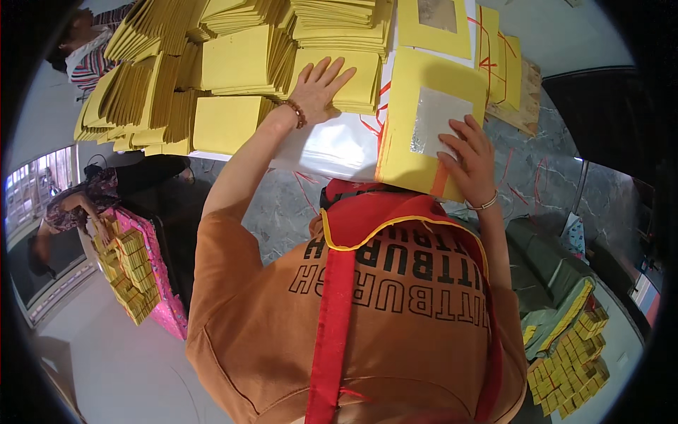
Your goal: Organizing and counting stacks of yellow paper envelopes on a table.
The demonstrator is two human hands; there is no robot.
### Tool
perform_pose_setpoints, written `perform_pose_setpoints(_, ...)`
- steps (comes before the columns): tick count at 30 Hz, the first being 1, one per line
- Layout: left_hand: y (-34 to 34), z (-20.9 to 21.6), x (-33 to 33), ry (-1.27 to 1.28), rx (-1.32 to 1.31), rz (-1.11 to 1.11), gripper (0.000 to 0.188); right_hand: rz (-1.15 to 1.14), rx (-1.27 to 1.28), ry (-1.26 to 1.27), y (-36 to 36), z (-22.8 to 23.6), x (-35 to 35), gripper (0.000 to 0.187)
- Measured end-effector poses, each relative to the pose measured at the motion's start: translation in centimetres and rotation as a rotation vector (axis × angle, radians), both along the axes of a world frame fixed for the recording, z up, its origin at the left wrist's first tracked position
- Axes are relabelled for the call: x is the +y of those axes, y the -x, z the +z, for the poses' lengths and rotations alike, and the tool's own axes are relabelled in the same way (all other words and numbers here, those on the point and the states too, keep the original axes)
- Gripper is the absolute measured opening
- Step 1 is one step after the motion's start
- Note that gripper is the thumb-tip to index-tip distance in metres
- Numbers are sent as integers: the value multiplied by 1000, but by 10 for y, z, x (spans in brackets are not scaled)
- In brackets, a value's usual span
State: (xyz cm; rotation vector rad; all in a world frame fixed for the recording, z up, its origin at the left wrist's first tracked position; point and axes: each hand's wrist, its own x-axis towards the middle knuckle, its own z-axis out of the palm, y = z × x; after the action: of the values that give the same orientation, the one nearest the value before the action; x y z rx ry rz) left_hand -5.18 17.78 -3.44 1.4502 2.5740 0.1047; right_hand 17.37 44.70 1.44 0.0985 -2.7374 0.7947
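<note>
My left hand (pixel 321 88) lies palm down with fingers spread on the front of a stack of yellow paper (pixel 360 81). My right hand (pixel 470 159) rests with bent, separated fingers on the right edge of a large yellow paper sheet (pixel 406 92). A shiny silver square (pixel 427 116) fills the sheet's middle, partly under my fingertips, and an orange strip (pixel 439 180) marks its near edge. Whether other sheets lie beneath it, I cannot tell. Red ties (pixel 378 124) show between the stack and the sheet.
Many folded yellow stacks (pixel 236 60) cover the white table (pixel 318 152) at the left. Red-tied bundles (pixel 500 63) sit beyond the sheet. At the left, a person (pixel 81 201) handles yellow bundles on a pink-covered table (pixel 166 297). More bundles (pixel 572 367) are piled at lower right.
</note>
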Motion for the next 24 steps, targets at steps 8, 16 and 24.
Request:
perform_pose_setpoints(8, -12, 42, 8, -255, -43, -70, 77, 20, 40, 115, -1, -6, 2, 28)
perform_pose_setpoints(16, -123, 78, 53, -288, -83, -407, 66, -13, 36, 177, 0, -15, 2, 25)
perform_pose_setpoints(24, -122, 78, 57, -481, -251, -467, 35, 50, -66, 392, -5, -20, 14, 29)
